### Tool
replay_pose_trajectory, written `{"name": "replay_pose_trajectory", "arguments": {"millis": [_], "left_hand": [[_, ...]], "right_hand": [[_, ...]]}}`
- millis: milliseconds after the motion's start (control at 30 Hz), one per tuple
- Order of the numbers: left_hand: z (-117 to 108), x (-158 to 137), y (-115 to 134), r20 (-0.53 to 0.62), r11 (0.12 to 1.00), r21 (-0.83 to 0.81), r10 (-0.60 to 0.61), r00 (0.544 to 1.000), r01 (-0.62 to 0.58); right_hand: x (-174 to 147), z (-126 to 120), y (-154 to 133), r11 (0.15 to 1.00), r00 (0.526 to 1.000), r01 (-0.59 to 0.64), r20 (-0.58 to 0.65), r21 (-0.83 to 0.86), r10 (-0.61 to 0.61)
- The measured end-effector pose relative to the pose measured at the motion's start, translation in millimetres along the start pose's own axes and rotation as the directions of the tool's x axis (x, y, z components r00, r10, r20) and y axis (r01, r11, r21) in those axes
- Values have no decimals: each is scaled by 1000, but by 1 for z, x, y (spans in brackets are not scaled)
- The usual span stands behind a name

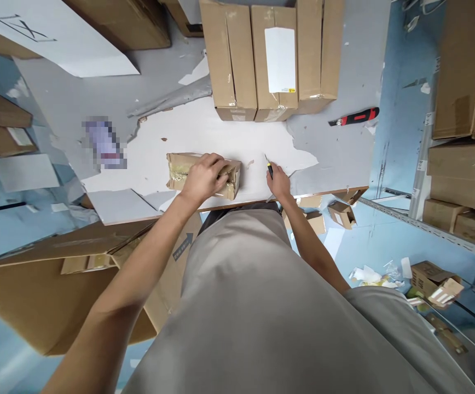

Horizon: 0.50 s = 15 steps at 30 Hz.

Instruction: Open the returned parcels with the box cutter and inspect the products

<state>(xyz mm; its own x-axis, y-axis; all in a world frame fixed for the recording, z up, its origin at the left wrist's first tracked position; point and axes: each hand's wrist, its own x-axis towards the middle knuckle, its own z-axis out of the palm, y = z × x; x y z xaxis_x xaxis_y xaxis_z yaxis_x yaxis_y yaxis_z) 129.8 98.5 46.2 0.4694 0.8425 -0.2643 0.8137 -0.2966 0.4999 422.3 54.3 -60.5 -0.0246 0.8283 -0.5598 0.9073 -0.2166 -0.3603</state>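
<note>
A small, taped cardboard box [177,168] lies at the front of the worktable. My left hand [207,176] rests over its right half, fingers curled onto the top near the right end, where a dark gap shows between the flaps. To the right, apart from the box, my right hand [279,181] is closed around a small knife [270,168] with a black and yellow handle. Its thin blade points away from me. A black and red utility knife [354,117] lies farther off at the right side of the table.
Three cardboard boxes [233,65] stand side by side at the back of the worktable [336,158], whose grey covering is torn. A pixelated item [105,142] lies at left. Below the front edge is a large open carton [24,295]; stacked boxes [463,169] line the right.
</note>
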Motion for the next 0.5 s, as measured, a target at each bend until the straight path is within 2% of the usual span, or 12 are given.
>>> {"name": "replay_pose_trajectory", "arguments": {"millis": [167,300,500], "left_hand": [[-12,0,2,53,1000,-27,-4,999,5],[-18,-19,13,24,1000,-6,16,1000,-16],[-6,-52,36,62,999,28,-33,998,32]], "right_hand": [[-1,0,1,1000,1000,4,-8,29,-3],[-1,-1,0,998,1000,-3,-7,59,3],[0,1,-1,996,1000,-16,-26,85,19]]}}
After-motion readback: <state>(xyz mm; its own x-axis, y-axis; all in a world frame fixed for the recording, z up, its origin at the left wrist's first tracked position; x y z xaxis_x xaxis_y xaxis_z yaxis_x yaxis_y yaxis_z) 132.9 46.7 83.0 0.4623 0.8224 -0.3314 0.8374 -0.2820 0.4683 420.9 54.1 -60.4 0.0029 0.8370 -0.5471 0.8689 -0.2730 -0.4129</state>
